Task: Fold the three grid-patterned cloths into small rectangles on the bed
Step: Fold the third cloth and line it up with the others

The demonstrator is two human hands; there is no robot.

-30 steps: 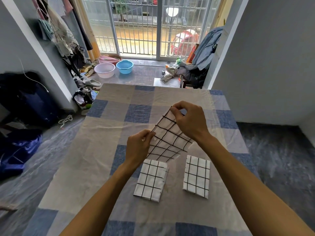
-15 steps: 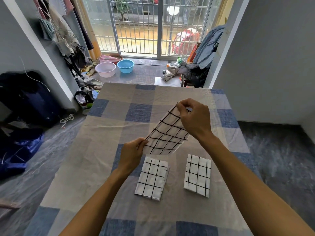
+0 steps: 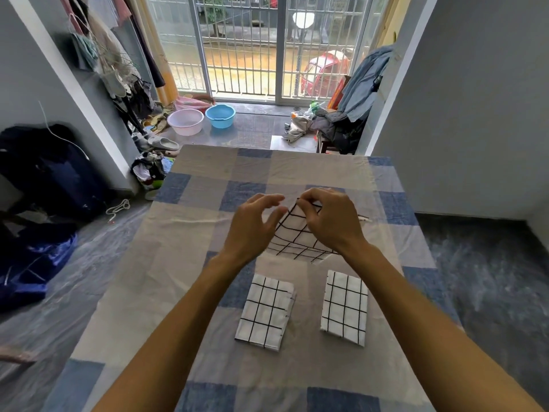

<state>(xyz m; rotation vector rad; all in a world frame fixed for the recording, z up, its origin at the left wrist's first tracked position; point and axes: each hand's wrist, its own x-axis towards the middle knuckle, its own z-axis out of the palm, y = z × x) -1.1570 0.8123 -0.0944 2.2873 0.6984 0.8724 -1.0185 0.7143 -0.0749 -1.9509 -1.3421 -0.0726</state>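
On blue-and-grey checked bed [image 3: 166, 263], left to right: left hand [image 3: 252, 227] released with fingers spread just beside white black-grid fabric cloth [image 3: 297, 237]; right hand [image 3: 331, 223] pinching that cloth's upper corner; nearer, left folded grid rectangle [image 3: 266, 312] and right folded grid rectangle [image 3: 344, 307] lying flat, apart.

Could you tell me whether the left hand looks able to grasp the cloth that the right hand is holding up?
Probably yes: the left hand is open right beside the raised cloth, nothing between them, while the right hand pinches its top corner.
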